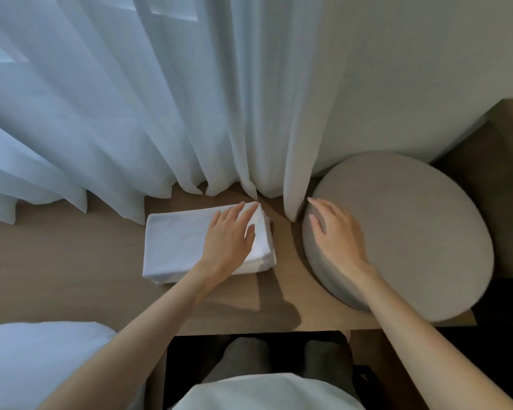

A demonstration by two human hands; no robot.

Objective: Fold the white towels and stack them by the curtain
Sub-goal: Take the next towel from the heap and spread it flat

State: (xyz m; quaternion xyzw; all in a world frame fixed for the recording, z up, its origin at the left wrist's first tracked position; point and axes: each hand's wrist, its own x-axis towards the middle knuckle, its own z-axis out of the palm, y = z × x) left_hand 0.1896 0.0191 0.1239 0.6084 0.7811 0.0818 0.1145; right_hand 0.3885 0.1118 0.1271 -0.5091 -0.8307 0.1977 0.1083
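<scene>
Your left hand [230, 235] is lying flat on the stack of folded white towels [175, 247], fingers straight and reaching toward its far right corner, gripping nothing. Your right hand [335, 232] is hovering empty, fingers spread and loose, over the near-left edge of the round grey cushion [412, 232]; whether it is touching the cushion cannot be told. The stack is sitting on the wooden table [71, 261], just in front of the hem of the curtain [190, 113], so it looks to be lying where the task is asking for it. By the look of it, you are squaring and pressing the pile. To do that well, be pressing down evenly with the whole palm rather than the fingertips, sweeping outward toward the layered edges on the right, where the folds are fanning slightly. Try bracing that edge with your right hand while the left is smoothing, so the layers are not sliding apart. White fabric [42, 356] is showing at the lower left; if that is towel, more folding is waiting.
</scene>
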